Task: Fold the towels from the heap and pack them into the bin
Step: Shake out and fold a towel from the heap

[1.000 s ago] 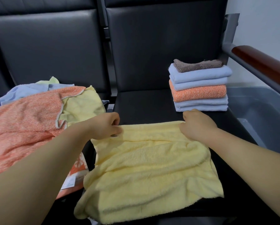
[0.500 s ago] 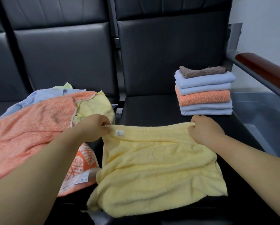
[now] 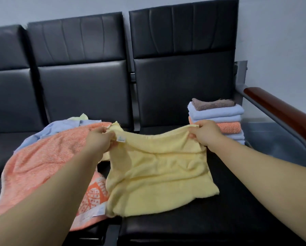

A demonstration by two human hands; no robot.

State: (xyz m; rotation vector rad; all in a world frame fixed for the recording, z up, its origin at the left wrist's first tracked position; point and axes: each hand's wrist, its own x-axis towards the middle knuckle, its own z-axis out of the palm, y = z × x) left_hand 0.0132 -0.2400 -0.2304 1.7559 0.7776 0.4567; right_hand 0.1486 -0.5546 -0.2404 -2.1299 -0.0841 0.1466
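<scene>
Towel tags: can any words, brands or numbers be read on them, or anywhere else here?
On the yellow towel, the white tag beside the left hand: too small to read.
On the orange towel, the white label at its patterned end: blurred, unreadable.
No other writing shows.

Yellow towel (image 3: pixel 159 173), between left hand (image 3: pixel 99 141) and right hand (image 3: pixel 204 133): terry cloth, matt, looped nap.
Heap (image 3: pixel 42 162), left of left hand: matt terry cloth; orange piece has a flatter printed border.
Folded stack (image 3: pixel 217 119), beyond right hand: same nubby cloth.
Seats (image 3: pixel 184 77), beyond both hands: black leather-like upholstery, smooth, dull sheen.
Armrest (image 3: pixel 281 110), right of right hand: glossy reddish wood.
Bin (image 3: pixel 276 139), under it: smooth grey plastic.
</scene>
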